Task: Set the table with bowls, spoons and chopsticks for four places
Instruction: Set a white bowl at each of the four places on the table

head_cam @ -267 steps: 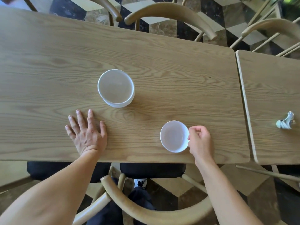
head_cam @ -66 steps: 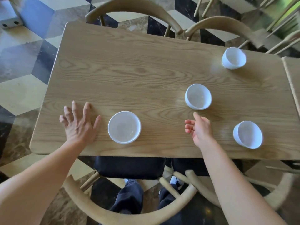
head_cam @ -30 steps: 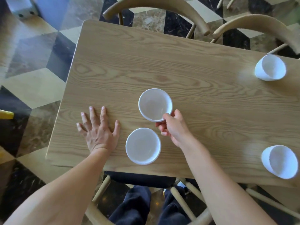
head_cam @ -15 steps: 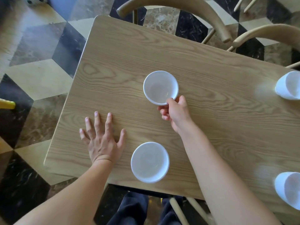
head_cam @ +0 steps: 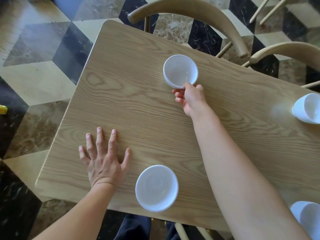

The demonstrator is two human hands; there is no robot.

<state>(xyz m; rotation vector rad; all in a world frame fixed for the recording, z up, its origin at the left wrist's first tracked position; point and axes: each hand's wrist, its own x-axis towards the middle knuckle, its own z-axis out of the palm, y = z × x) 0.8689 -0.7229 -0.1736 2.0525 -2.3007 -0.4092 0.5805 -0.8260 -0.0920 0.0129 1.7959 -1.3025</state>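
Moved farther up the frame than half a second ago: bowl (head_cam: 180,71), upper centre, near rim pinched by right hand (head_cam: 190,99); left hand (head_cam: 103,161) flat, fingers spread, lower left on table (head_cam: 138,101); likely last bowl placing; spoons, chopsticks unseen.

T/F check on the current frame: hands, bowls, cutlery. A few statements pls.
1. The right hand grips the rim of the far bowl. True.
2. The left hand holds the near bowl. False: it rests flat on the table, beside that bowl and apart from it.
3. Four white bowls are in view. True: the right far bowl and the right near bowl are cut off by the frame edge.
4. Spoons lie beside each bowl. False: no spoons or chopsticks show.
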